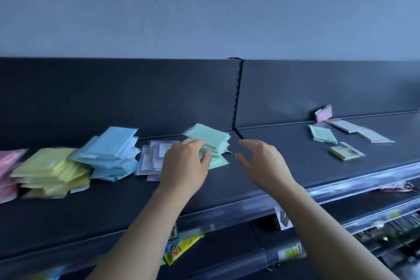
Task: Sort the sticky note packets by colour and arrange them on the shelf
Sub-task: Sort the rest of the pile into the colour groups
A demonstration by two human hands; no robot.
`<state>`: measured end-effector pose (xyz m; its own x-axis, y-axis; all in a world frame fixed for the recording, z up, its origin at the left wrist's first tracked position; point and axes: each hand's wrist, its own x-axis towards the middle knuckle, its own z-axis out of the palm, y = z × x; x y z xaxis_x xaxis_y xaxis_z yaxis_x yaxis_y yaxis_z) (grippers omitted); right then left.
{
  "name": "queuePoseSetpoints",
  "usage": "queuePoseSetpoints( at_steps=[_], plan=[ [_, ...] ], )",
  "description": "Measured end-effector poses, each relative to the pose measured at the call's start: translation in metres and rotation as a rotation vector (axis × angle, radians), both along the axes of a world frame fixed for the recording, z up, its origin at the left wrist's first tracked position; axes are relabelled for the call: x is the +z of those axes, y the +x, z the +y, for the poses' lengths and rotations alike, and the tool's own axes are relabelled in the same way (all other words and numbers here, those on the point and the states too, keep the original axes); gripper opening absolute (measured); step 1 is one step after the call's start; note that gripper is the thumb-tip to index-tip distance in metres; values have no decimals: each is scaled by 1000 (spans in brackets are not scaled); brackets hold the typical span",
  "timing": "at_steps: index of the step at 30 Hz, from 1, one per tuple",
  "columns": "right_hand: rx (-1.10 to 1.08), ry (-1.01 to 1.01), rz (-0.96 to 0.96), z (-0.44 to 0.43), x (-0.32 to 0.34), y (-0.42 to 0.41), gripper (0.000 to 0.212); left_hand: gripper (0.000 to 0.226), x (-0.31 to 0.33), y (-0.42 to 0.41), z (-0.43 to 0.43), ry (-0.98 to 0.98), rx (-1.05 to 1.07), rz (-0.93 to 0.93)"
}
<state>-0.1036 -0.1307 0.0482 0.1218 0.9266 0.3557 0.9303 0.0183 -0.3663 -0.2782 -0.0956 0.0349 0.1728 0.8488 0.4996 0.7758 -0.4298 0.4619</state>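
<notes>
A dark shelf [113, 211] carries a row of leaning sticky-note piles: pink pile [9, 173], yellow pile [50, 170], blue pile [111, 152], purple pile [151, 159] and, rightmost, green pile [212, 140]. The left hand [185, 166] curls its fingers onto the green pile's left edge, thumb against its side, seemingly pinching it; the right hand [264, 163] hovers just right of that pile, clear of it, fingers spread and loosely bent. Well to the right lie a loose green packet [321, 134], a yellow packet [344, 154] and pale packets [375, 136], and the tag [283, 219] under the shelf edge has print too blurred to read
</notes>
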Motion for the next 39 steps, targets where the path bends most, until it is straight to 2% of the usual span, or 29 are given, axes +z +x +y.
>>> queuePoseSetpoints(
  at_steps=[11, 17, 21, 27, 32, 35, 39],
  plan=[
    [-161, 31, 7, 32, -3, 116, 44, 34, 7, 117, 57, 38, -148, 78],
    [-246, -8, 22, 43, -15, 203, 44, 36, -2, 197, 76, -15, -202, 125],
    [-298, -89, 51, 49, -22, 276, 44, 37, -13, 259, 88, -65, -196, 139],
    [-309, -407, 35, 66, -46, 368, 60, 37, -24, 346, 106, -195, -139, 202],
    [-275, -447, 87, 78, -52, 413, 69, 34, -32, 406, 124, -308, -63, 224],
    [-234, -472, 155, 84, -52, 428, 73, 44, -34, 439, 135, -408, -16, 252],
    [-204, -497, 211, 90, -56, 438, 87, 72, -37, 468, 142, -569, 94, 298]
  ],
)
